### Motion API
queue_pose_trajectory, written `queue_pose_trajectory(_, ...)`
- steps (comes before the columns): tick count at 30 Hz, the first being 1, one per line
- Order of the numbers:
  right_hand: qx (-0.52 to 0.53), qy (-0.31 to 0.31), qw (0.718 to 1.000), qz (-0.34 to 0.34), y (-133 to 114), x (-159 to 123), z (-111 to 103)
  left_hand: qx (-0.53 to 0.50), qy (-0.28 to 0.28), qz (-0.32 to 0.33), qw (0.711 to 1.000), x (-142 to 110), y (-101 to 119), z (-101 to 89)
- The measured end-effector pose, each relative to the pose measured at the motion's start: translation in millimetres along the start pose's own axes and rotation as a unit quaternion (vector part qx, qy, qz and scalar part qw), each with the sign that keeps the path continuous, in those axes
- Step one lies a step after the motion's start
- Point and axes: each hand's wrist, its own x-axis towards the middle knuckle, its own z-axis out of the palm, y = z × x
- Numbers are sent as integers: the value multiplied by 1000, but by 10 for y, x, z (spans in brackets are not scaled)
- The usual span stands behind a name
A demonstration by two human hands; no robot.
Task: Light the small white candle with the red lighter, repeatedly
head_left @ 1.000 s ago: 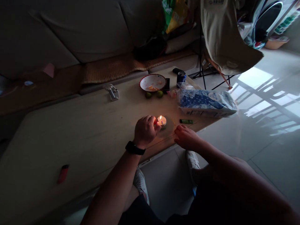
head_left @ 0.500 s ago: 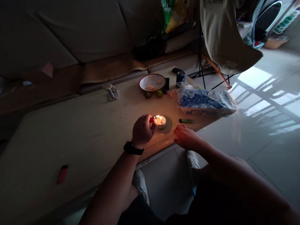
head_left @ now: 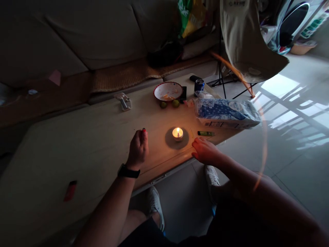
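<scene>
A small round candle (head_left: 177, 136) burns with a single flame on the light wooden table (head_left: 77, 144). To its left, my left hand (head_left: 138, 147), with a black watch on the wrist, is closed around a red lighter (head_left: 144, 130); only the lighter's top shows above the thumb, and no flame is seen at it. My right hand (head_left: 205, 150) rests at the table's near edge, right of the candle, fingers loosely bent with the thumb apart and nothing visible in them. Just beyond it lies a green lighter (head_left: 205, 133), with thin yellowish sticks (head_left: 191, 132) beside it.
Another red lighter (head_left: 70, 191) lies at the table's near left. Farther back are a white bowl (head_left: 159, 93) with peel, two green fruits (head_left: 175, 103), a blue can (head_left: 199, 85), and a blue tissue pack (head_left: 227, 109). A sofa (head_left: 102, 37) and folding chair (head_left: 241, 41) stand behind.
My left hand has drawn back leftward from the candle with the red lighter, whose flame no longer shows. The candle stays lit; my right hand has hardly moved.
</scene>
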Motion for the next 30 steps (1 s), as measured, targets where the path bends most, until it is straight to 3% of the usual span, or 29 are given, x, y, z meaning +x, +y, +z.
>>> queue_pose_trajectory(6, 1, 2, 1000, -10, -4, -3, -16, 13, -3, -5, 1000, -26, -100, -69)
queue_pose_trajectory(30, 17, -3, 1000, 7, 12, 20, 33, 42, -58, -11, 997, -56, -66, 9)
